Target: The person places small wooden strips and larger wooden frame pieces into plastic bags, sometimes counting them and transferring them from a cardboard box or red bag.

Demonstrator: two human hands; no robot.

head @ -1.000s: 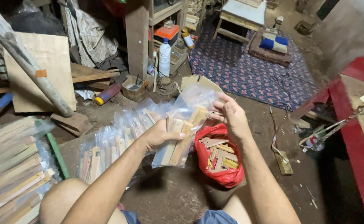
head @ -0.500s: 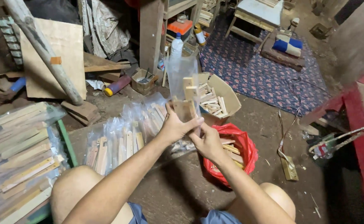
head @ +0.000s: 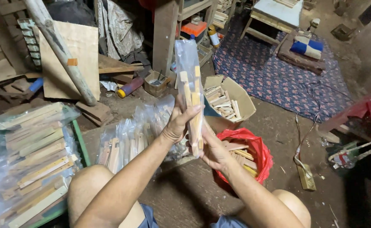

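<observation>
Dirt floor [head: 278, 126], patterned rug [head: 274, 76], wood clutter

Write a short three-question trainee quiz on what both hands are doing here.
1. True or false: both hands grip the clear plastic bag of wooden sticks, held upright.
2. What lies directly below the right hand? A) red plastic bag of wooden pieces B) blue bucket C) metal tray
3. Which hand wraps the bag's middle?

Key: 1 true. 2 A. 3 the left hand.
</observation>
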